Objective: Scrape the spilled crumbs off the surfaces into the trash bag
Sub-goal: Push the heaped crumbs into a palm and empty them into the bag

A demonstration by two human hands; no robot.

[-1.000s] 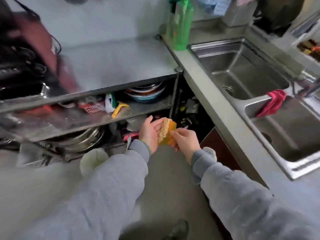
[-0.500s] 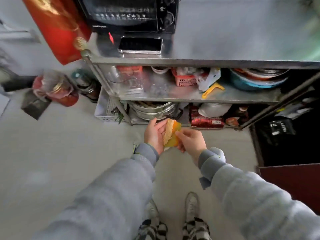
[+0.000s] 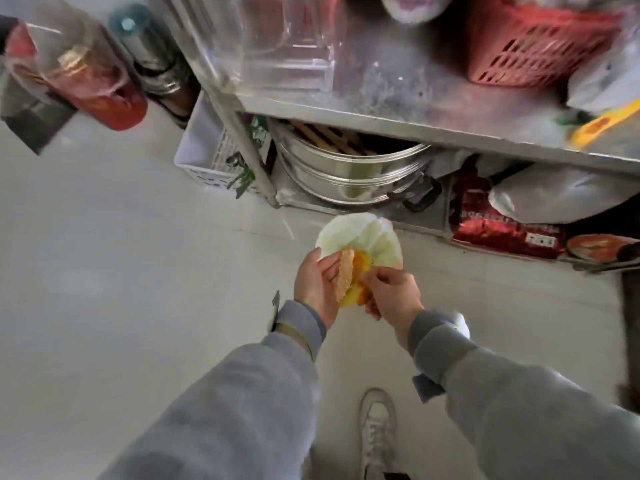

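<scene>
Here left hand (image 3: pixel 317 284) cradles the sponge (image 3: pixel 346 278) while right hand's (image 3: pixel 389 292) grip pinches it.

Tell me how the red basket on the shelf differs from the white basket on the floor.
The red basket sits up on the metal shelf; the white basket stands on the floor beside the shelf's leg. The red basket looks larger in frame; the white basket holds some greens. Both have slotted plastic walls.

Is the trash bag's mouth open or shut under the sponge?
Open. The bag spreads in a round, pale mouth on the floor just beyond the sponge, which both hands hold over its near edge. Contents cannot be told.
</scene>
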